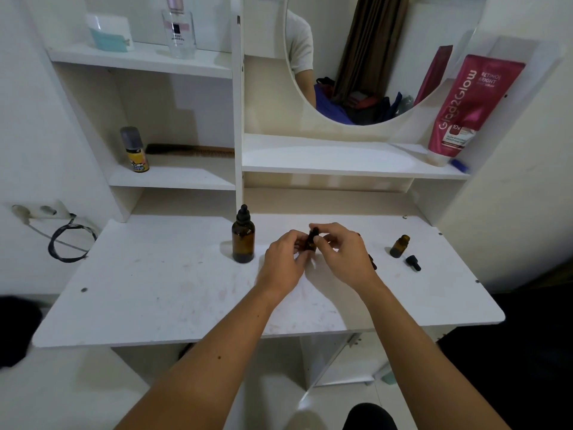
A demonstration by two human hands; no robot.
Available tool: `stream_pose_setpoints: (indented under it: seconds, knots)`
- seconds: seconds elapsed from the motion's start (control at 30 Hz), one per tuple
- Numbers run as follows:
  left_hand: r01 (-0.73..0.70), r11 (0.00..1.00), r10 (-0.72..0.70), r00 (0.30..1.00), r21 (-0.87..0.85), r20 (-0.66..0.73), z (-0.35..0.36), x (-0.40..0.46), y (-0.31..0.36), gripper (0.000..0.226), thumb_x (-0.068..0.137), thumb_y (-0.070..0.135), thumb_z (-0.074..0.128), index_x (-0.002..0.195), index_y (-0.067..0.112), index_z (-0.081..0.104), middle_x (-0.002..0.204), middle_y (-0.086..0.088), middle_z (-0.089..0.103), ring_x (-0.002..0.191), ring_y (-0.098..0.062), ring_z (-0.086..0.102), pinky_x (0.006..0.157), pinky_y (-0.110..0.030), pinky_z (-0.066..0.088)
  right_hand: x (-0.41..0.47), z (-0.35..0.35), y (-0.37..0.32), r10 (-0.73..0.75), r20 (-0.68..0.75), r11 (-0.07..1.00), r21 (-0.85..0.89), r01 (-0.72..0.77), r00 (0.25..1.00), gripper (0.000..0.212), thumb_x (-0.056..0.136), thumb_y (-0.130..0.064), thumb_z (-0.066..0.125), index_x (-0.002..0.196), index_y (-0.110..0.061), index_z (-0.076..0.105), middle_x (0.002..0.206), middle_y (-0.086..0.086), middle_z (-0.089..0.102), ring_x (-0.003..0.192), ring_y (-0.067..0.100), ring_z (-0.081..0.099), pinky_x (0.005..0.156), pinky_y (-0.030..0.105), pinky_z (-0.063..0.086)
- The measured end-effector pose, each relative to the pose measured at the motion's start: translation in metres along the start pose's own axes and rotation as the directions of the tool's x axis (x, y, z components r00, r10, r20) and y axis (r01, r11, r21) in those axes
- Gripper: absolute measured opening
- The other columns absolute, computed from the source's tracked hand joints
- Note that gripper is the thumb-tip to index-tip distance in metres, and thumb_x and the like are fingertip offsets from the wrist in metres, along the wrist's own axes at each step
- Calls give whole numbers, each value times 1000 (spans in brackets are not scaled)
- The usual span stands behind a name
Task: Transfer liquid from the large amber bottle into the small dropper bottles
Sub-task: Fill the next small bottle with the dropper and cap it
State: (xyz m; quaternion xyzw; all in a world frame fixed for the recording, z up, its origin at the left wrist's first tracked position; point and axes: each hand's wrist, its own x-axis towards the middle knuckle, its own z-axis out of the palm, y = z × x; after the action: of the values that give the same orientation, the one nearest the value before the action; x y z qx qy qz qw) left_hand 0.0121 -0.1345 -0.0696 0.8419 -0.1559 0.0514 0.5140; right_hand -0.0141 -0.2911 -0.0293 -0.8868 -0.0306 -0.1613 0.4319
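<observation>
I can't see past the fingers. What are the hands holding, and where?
A small dropper bottle: left hand grips its amber body, right hand pinches its black cap.

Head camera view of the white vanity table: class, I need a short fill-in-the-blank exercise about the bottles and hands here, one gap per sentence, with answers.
1. The large amber bottle stands upright with its dropper cap ____.
2. Both hands, left hand and right hand, hold one small bottle ____ them.
3. The open small bottle at the right has its black cap lying ____ it.

Answers: on; between; beside
</observation>
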Motion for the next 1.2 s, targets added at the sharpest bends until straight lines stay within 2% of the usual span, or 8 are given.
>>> stream_pose_setpoints:
  seconds: [0.27,0.47,0.63,0.73,0.8,0.87,1.0,1.2]
  knots:
    - [22,1000,-22,1000,14,-6,0,-1,2,23,96,19,73,115,28,63,105,17,68,97,1,66,84,-10,49,2,8,3,42,-67,999,1,-42,997,13,96,-11,74,109,-12,75,101,-1,76,90,8,72,77,4,51]
    - [9,1000,-9,1000,16,-10,0,-2,3,23,96,19,73,117,25,64,109,13,69,99,-2,66,88,-14,53,-3,13,2,93,-103,995,53,-88,990,12,95,-14,77,107,-16,75,96,-8,75,86,-6,70,77,4,50]
    - [15,999,-16,1000,31,15,-3,-8,4,38,97,28,72,132,23,60,124,8,68,109,-7,65,100,-32,57,-7,5,-8,107,-92,994,9,-107,990,29,93,-22,80,120,-16,73,109,-10,74,85,-3,70,78,6,54]
    - [49,998,-51,998,25,48,-8,-20,9,55,96,38,72,144,24,51,138,6,62,121,-11,61,106,-36,53,-12,-3,-17,98,-157,995,-19,-102,983,46,91,-32,81,132,-19,66,116,-10,70,90,2,70,75,5,52]
    - [82,997,-82,995,-2,52,-14,-30,10,59,94,39,73,146,27,48,143,8,59,126,-12,60,109,-34,51,-14,-7,-26,41,-215,997,-59,-55,976,47,91,-36,81,133,-19,66,116,-9,70,94,7,69,80,10,50]
    - [107,991,-105,994,-79,22,-25,-41,8,56,93,39,75,143,29,52,138,11,63,122,-8,61,102,-25,51,-14,-7,-39,-16,-234,998,-66,1,972,43,92,-37,79,129,-19,68,115,-8,71,96,9,67,83,11,49]
    - [133,969,-161,980,-210,-119,-56,-59,-1,40,90,41,78,125,31,63,110,15,69,101,-9,68,80,-12,54,-8,10,-69,-91,-181,996,-37,85,979,34,93,-35,78,124,-21,71,114,-7,73,98,9,67,83,12,49]
    - [119,977,-161,956,-175,-247,-95,-63,-17,35,83,40,85,108,29,64,99,16,68,88,-6,66,75,-10,53,-1,49,-101,-136,-34,991,-9,136,990,33,93,-35,78,122,-22,73,114,-10,73,98,7,68,87,21,55]
